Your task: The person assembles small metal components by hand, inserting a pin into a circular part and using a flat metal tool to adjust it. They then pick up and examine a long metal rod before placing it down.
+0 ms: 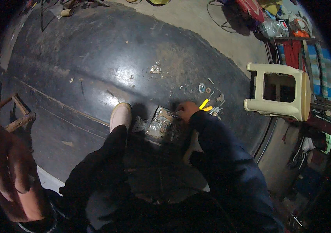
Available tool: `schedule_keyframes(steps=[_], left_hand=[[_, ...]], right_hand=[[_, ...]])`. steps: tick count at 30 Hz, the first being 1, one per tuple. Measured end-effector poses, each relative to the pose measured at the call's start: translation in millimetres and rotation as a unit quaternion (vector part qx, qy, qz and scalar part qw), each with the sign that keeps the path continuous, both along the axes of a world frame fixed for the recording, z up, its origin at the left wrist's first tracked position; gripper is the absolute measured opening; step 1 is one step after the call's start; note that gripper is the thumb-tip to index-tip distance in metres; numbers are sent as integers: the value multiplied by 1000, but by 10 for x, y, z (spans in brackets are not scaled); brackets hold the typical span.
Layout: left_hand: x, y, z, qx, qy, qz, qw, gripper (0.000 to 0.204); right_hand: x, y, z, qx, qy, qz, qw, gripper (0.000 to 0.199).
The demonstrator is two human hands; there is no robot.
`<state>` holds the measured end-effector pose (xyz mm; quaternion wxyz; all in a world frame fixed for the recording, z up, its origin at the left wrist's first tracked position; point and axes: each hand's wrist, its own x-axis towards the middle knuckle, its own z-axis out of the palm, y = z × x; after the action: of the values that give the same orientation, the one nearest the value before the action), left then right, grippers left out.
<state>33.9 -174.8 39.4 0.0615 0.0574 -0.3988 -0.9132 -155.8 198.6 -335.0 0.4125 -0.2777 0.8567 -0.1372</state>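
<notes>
Far left of the foil packet sits the left hand (pixel 12 171), big and blurred against the lens, fingers hanging loosely apart and gripping nothing; behind it stands a small wooden frame (pixel 15 114) at the edge of the black mat (pixel 95 66). Moving in toward the packet, a dark trouser leg runs up to a pale shoe (pixel 120 115) planted on the mat just left of it. And here is the centre of things: the foil packet (pixel 164 125), a crinkled, shiny sheet lying flat on the mat between the shoe and the right hand (pixel 186 110). That hand, out of a dark blue sleeve, rests on the packet's upper right corner with fingertips drawn together; whether it pinches the foil or something small on it, I cannot tell. The packet looks light, thin and floppy, likely slick and easy to tear, so an edge or corner pinch seems the sensible hold, with the flat left supported. Just right of the packet lie a yellow-handled tool (pixel 204 103) and scattered small metal bits (pixel 216 110). Well right of it, off the mat, a cream plastic stool (pixel 280 93) lies on its side.
</notes>
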Motion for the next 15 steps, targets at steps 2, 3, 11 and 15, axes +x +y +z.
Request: schedule_keyframes(steps=[2, 3, 11, 15], left_hand=[[0, -22, -17, -1, 2, 2, 1000, 39], [-7, -32, -29, -1, 2, 4, 1000, 39], [-188, -90, -55, -24, -30, 13, 999, 38], [-282, -109, -104, -16, -39, 43, 998, 37]], right_hand=[[-54, -64, -83, -52, 48, -76, 995, 30], [-79, -96, -133, -82, 71, -115, 987, 31], [-479, -738, -627, -20, 162, -201, 966, 22], [-594, -1019, -743, -46, 185, -253, 948, 19]])
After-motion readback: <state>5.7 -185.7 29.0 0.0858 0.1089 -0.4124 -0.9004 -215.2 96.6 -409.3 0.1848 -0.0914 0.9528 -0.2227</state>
